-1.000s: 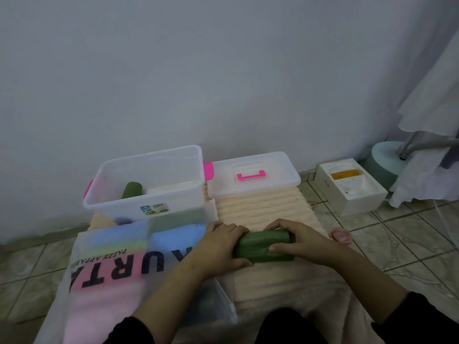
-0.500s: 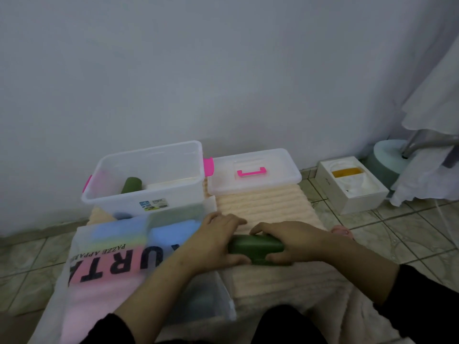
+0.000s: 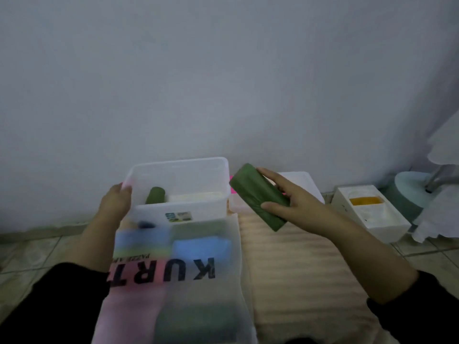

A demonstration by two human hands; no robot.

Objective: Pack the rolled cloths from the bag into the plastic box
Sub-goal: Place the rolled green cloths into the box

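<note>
Plain grey wall, tiled floor. Right hand (image 3: 295, 202) fingers clamped mid-roll on soft, light green rolled cloth (image 3: 258, 196); left hand (image 3: 115, 201) fingers grip the plastic box (image 3: 178, 213) rim.

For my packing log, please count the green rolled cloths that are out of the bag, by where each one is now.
In the right hand: 1, the green rolled cloth, held in the air beside the box
Inside the plastic box: 1, the second green roll, standing on end
Total: 2
Rolls inside the frosted bag are too blurred to count.
</note>
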